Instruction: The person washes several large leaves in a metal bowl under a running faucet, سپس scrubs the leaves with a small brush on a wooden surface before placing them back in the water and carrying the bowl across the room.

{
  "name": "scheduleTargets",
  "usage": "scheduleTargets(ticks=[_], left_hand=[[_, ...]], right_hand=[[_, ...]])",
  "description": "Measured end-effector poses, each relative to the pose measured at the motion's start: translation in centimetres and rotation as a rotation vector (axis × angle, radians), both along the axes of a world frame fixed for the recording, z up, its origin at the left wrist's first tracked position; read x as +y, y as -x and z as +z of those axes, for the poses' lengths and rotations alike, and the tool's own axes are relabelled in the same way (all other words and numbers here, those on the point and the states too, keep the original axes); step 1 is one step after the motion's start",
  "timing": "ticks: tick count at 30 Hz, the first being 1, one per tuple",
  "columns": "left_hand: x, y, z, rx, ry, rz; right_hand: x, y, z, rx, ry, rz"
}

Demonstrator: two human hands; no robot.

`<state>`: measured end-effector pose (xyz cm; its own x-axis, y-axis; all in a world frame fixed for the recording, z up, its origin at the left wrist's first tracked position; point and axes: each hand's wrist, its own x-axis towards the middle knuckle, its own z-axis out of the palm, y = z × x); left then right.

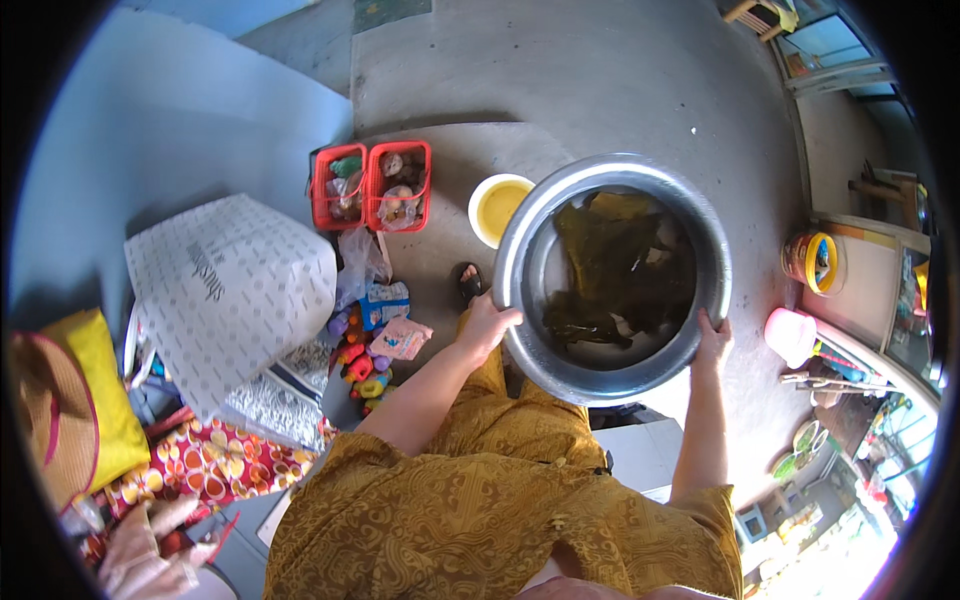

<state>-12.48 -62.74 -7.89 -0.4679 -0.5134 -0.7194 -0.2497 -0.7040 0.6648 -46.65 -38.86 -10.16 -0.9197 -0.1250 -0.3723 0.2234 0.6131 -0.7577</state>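
I hold a large round metal basin (514, 255) in front of me with both hands. Inside it lie dark brown-green, wet-looking sheets (610, 265) that resemble seaweed, with some of the basin's grey bottom showing on the left. My left hand (490, 326) is closed on the near left part of the rim, thumb on top. On the right side, my right hand (712, 345) grips the rim, its fingers mostly hidden beneath. Just beyond the basin's left edge, a white-rimmed yellow bowl (495, 208) stands on the floor, partly covered by the basin.
Two red baskets (400, 228) with bagged items stand at the far left. Nearer are a white patterned box or bag (235, 285), colourful toys (365, 362) and a red floral cloth (215, 462). On the right are a yellow-rimmed bucket (822, 262) and a pink tub (790, 337).
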Motion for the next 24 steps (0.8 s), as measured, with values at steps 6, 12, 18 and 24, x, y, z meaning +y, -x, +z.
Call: scheduleTargets(ticks=[6,12,18,24], left_hand=[[-5.4,-4.6,-8.8,-0.018,-0.068,-0.029],[-10.2,-6.8,-19.5,-0.111,-0.022,-0.04],[-13.3,-10.8,-28.8,-0.157,0.012,0.017],[-15.4,-11.5,-35.2,-0.234,-0.051,0.087]], right_hand=[[-6.5,-6.0,-9.2,-0.052,0.071,-0.114],[-11.7,-8.5,-20.5,-0.037,0.186,-0.144],[-17.6,-10.6,-28.3,0.03,0.024,0.011],[-21.8,-11.4,-34.1,0.04,-0.047,0.068]])
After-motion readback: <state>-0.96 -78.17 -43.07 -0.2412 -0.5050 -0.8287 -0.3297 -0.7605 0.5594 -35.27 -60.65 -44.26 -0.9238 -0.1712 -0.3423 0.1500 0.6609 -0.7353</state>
